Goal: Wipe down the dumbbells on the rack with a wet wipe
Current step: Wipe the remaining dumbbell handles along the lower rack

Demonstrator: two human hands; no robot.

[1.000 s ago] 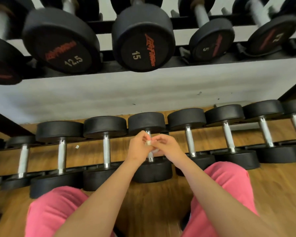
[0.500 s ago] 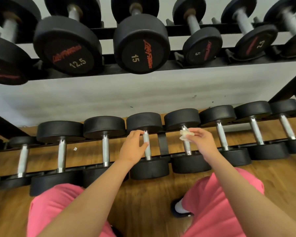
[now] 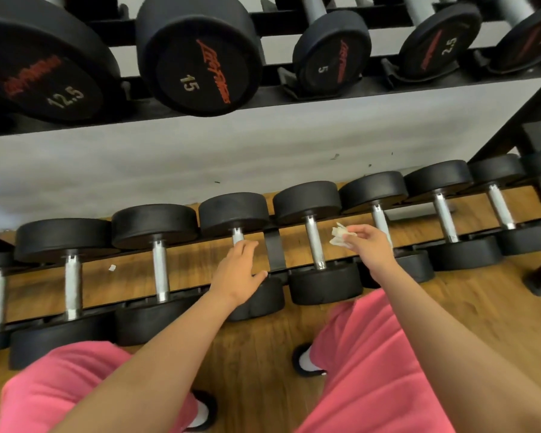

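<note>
Wipe (image 3: 341, 236) — limp, light, best held bunched — pinched by right grip (image 3: 369, 246); left grip (image 3: 238, 271) spread over heavy dumbbell's handle (image 3: 238, 237).

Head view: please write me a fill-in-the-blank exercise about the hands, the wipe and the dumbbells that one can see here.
1. The hand whose fingers pinch the wipe is the person's ____ one.
2. The dumbbell between the 12.5 and the 5 is marked ____.
3. The trousers are ____.

Missing words: right; 15; pink.
</note>
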